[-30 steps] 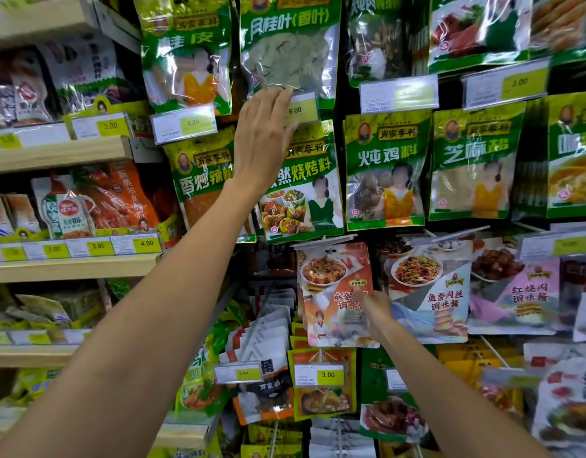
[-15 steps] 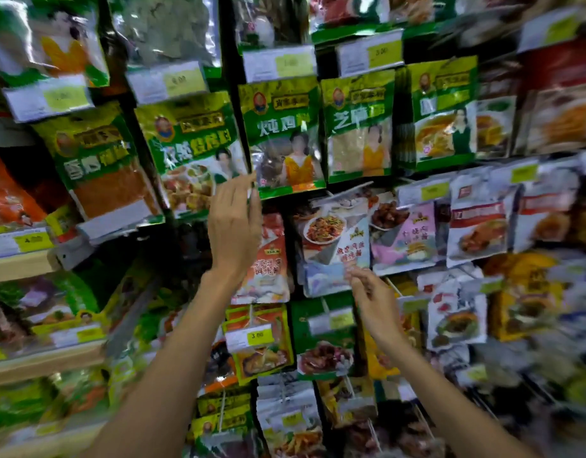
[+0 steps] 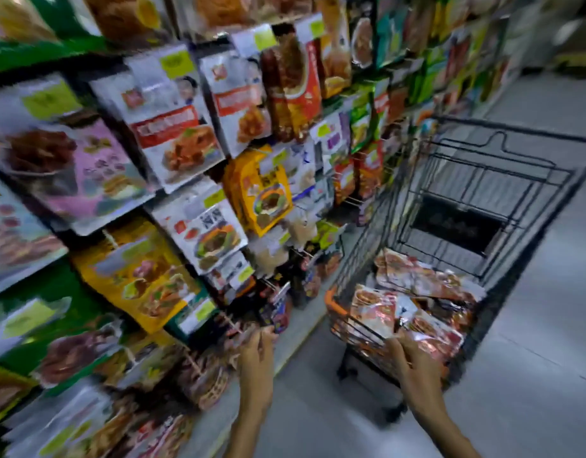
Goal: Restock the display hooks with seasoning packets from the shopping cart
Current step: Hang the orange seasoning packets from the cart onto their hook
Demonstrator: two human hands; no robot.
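Heavy motion blur. The black wire shopping cart [image 3: 483, 193] sits at right of frame on grey floor [image 3: 532, 342]. Red-and-white seasoning packets [image 3: 417, 282] are piled in its near end. The right hand [image 3: 405, 358], lower right, touches the nearest packets at the cart rim; can't tell if it is grasping. The left hand [image 3: 257, 352], bottom centre, has its fingers up by the lowest hanging packets [image 3: 176, 137] on the display filling the left; grip can't be told.

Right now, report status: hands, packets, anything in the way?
Left hand low, grip blurred. Right hand at the packets in the cart, grip unclear. No obstacle seen.
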